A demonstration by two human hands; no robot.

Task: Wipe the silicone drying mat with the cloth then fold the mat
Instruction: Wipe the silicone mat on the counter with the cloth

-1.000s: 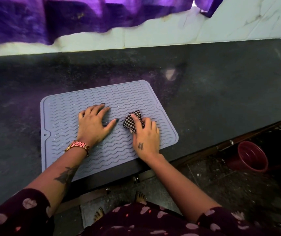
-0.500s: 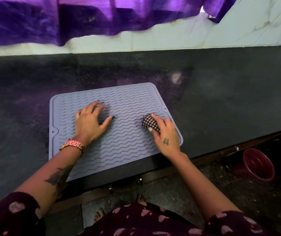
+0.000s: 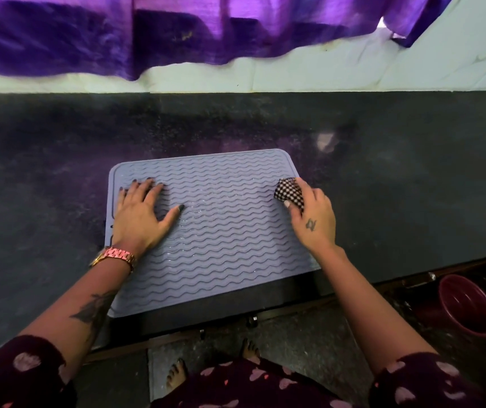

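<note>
While the person stands at the dark stone counter (image 3: 412,187), both arms reach forward over a lavender silicone mat (image 3: 221,231) ribbed with wavy lines, lying flat and unfolded near the counter's front edge. Left hand (image 3: 138,213): spread wide, palm down, fingers fanned and thumb angled out toward the mat's middle, pressing on the mat's left portion; it grips nothing. A rose-gold watch (image 3: 118,256) sits on that wrist, just behind the hand, and a dark tattoo runs along the forearm further back. Between the two hands the ribs glisten faintly, as if damp. Right hand (image 3: 312,216): curled closed around a bunched black-and-white checked cloth (image 3: 289,194), which pokes out ahead of the knuckles and thumb and rests on the mat close to its far right corner. A small tattoo marks the back of this hand. Beyond the fingertips of both hands, bare counter runs to a pale wall, with a purple curtain (image 3: 177,30) hanging over it. Behind and to the right of the right wrist, down on the floor, stands a maroon bucket (image 3: 468,304). Below both elbows: dark maroon sleeves with pale pink spots, and bare feet on the grey floor.
</note>
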